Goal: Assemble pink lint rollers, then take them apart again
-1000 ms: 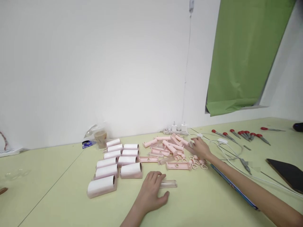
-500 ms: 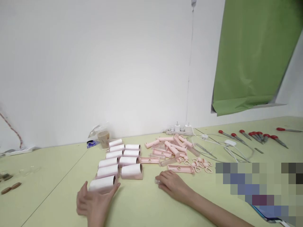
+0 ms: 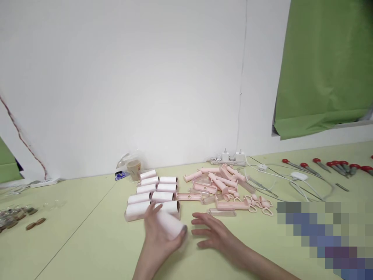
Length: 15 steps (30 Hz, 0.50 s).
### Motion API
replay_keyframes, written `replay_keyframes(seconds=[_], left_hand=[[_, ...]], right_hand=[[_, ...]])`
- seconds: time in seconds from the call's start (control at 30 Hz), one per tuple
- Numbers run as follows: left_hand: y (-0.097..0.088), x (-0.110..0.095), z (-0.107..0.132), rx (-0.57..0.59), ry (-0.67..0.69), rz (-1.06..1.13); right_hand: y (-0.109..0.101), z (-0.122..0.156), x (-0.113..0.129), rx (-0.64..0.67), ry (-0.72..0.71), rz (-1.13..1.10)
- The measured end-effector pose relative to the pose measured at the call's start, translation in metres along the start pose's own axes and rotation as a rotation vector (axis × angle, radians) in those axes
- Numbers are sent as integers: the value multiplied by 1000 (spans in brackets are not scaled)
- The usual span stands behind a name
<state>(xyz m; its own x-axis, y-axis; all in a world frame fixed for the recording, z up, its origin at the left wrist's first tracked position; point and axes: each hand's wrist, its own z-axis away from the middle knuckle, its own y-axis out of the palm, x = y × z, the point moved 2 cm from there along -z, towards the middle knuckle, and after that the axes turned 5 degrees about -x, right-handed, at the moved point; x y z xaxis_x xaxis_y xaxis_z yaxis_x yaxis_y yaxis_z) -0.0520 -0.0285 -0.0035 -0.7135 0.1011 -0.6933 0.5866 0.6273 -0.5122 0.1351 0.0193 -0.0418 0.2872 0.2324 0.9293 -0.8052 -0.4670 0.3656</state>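
Note:
My left hand (image 3: 159, 239) is wrapped round a white roll (image 3: 169, 226), lifted off the pale green table (image 3: 87, 241) near its front. Just right of it, my right hand (image 3: 212, 233) hovers with fingers spread toward the roll, holding nothing. Behind them lie two rows of white rolls in pink holders (image 3: 153, 192). A heap of pink handles and covers (image 3: 223, 184) sits to the right of the rows, with a clear cover (image 3: 223, 212) in front of it.
A paper cup in a plastic bag (image 3: 132, 168) and a power strip with chargers (image 3: 229, 158) stand by the white wall. Red-handled tools (image 3: 335, 167) and white cables (image 3: 294, 181) lie at right. Small brown pieces (image 3: 26, 219) lie at left. A green curtain (image 3: 326, 66) hangs at right.
My left hand closed on the nearest white roll and lifted it out of the row toward the right. My right hand let go of the clear piece and opened toward the roll. The view panned left.

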Motion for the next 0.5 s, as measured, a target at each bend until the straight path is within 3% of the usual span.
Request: replay_keyframes(seconds=[0.13, 0.23, 0.37, 0.43, 0.5], left_hand=[[35, -50, -28, 620, 202, 79], [50, -76, -55, 862, 274, 42], [40, -93, -70, 889, 360, 6], [24, -85, -62, 787, 409, -42], [6, -62, -46, 550, 377, -114]], right_hand=[[-1, -4, -4, 69, 378, -551], [-8, -8, -9, 15, 435, -708], [-16, -10, -17, -165, 390, -738], [-16, -10, -17, -181, 368, -777], [-15, -8, -15, -132, 391, -836]])
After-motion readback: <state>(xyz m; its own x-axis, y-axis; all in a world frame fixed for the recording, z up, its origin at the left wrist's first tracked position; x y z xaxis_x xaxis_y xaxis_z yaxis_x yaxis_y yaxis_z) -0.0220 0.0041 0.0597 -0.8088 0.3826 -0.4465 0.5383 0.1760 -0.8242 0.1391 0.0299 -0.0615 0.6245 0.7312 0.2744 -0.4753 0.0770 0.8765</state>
